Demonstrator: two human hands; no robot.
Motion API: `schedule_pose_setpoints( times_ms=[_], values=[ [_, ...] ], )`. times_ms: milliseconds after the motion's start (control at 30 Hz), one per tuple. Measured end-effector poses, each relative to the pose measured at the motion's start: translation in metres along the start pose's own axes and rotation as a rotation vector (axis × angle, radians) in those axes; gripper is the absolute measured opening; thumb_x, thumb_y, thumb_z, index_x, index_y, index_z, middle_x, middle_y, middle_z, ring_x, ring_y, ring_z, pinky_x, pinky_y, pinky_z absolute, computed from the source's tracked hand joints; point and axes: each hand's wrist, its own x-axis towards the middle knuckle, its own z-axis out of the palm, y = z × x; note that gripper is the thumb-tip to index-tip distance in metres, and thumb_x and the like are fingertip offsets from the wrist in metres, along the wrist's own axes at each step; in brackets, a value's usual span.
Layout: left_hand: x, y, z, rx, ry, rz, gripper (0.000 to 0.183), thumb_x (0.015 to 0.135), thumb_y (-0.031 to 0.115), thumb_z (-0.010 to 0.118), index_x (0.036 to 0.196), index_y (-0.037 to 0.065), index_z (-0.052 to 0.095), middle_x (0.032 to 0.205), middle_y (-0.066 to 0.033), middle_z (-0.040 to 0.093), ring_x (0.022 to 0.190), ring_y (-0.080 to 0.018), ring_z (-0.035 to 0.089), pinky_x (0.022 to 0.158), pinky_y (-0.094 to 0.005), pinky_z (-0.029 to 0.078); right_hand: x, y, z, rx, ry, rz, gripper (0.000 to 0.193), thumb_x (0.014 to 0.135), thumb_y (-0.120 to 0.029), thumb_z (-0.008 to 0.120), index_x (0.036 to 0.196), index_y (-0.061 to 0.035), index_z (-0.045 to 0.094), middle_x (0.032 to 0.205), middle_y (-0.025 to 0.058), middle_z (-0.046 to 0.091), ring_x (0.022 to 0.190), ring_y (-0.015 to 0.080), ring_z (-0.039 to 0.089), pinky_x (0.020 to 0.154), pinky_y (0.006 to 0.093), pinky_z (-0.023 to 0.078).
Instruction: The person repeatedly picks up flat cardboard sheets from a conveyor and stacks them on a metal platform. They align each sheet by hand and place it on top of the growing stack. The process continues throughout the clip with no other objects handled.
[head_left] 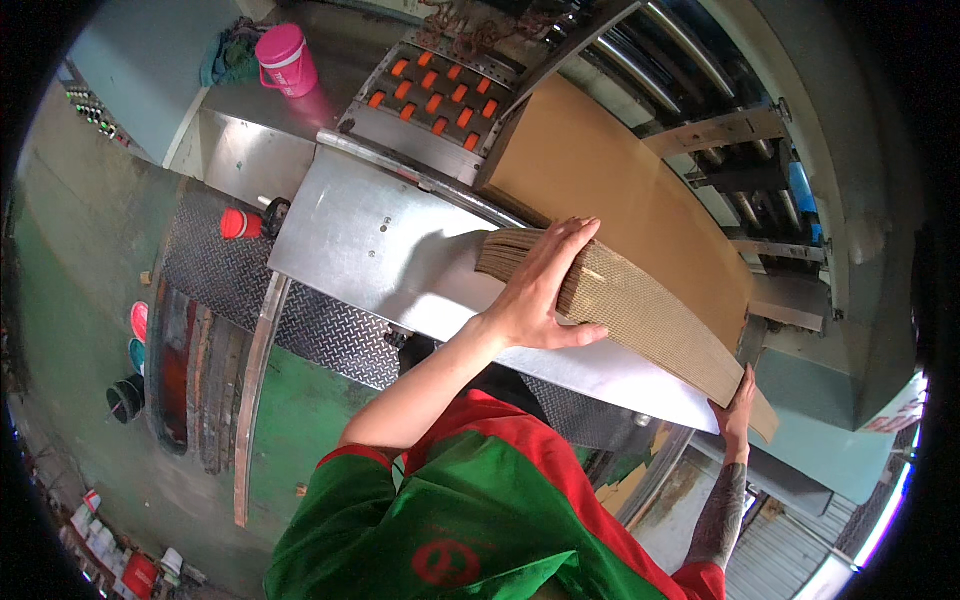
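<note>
A thick stack of corrugated cardboard sheets point(660, 325) stands tilted on its side over a shiny metal table point(340, 225), its fluted edges facing me. My left hand point(540, 290) grips the stack's left part, thumb on the near side and fingers reaching over the top. Near the far right end of the same stack, my right hand point(736, 405) is closed around its edge; some of those fingers are hidden. Just beyond lies a larger pile of flat brown cardboard point(600, 165), against the machine.
Orange rollers point(432, 104) sit on a plate left of the brown pile. Metal machine rollers point(690, 50) are at the upper right. A pink jug point(287, 65) stands at the back left. A red cup-like object point(240, 223) is beside the table's left end, above diamond-plate flooring point(215, 255).
</note>
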Motion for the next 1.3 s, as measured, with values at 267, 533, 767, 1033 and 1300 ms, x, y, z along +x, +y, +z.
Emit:
schedule_pose_setpoints(
  times_ms=[267, 533, 767, 1033, 1300],
  values=[
    [0.001, -0.016, 0.009, 0.030, 0.095, 0.083, 0.099, 0.076, 0.056, 0.084, 0.150, -0.001, 0.051, 0.142, -0.0243, 0.058, 0.136, -0.0440, 0.057, 0.123, -0.0580, 0.040, 0.001, 0.002, 0.000, 0.042, 0.022, -0.059, 0.125, 0.080, -0.036, 0.098, 0.173, -0.0018, 0.023, 0.173, 0.0290, 0.034, 0.162, 0.0504, 0.031, 0.134, 0.0568, 0.029],
    [0.003, -0.016, 0.012, 0.025, 0.143, 0.115, 0.094, 0.075, 0.052, 0.083, 0.146, -0.001, 0.053, 0.134, -0.0242, 0.060, 0.123, -0.0433, 0.061, 0.108, -0.0560, 0.049, 0.000, -0.001, 0.000, 0.042, 0.017, -0.011, 0.125, 0.077, -0.026, 0.098, 0.174, -0.0036, 0.023, 0.174, 0.0271, 0.034, 0.163, 0.0489, 0.031, 0.134, 0.0563, 0.030],
    [0.004, -0.015, 0.012, 0.020, 0.144, 0.109, 0.094, 0.073, 0.051, 0.084, 0.145, -0.001, 0.054, 0.133, -0.0244, 0.061, 0.124, -0.0434, 0.061, 0.108, -0.0557, 0.049, 0.000, 0.002, 0.002, 0.040, 0.029, -0.024, 0.125, 0.078, -0.032, 0.098, 0.173, -0.0023, 0.023, 0.173, 0.0290, 0.034, 0.163, 0.0505, 0.030, 0.135, 0.0579, 0.028],
    [0.001, -0.019, 0.014, 0.025, 0.144, 0.102, 0.093, 0.075, 0.053, 0.083, 0.145, -0.002, 0.055, 0.134, -0.0241, 0.061, 0.125, -0.0426, 0.062, 0.109, -0.0545, 0.049, -0.002, 0.004, 0.003, 0.048, 0.025, -0.015, 0.124, 0.079, -0.031, 0.098, 0.174, -0.0020, 0.023, 0.173, 0.0293, 0.034, 0.163, 0.0504, 0.030, 0.135, 0.0570, 0.028],
    [0.002, -0.020, 0.014, 0.032, 0.150, 0.123, 0.093, 0.074, 0.050, 0.085, 0.146, -0.001, 0.054, 0.134, -0.0240, 0.061, 0.125, -0.0436, 0.062, 0.111, -0.0553, 0.048, -0.002, 0.004, 0.003, 0.059, 0.013, 0.006, 0.125, 0.079, -0.033, 0.098, 0.174, -0.0018, 0.023, 0.174, 0.0291, 0.033, 0.163, 0.0499, 0.030, 0.135, 0.0567, 0.029]
  ],
)
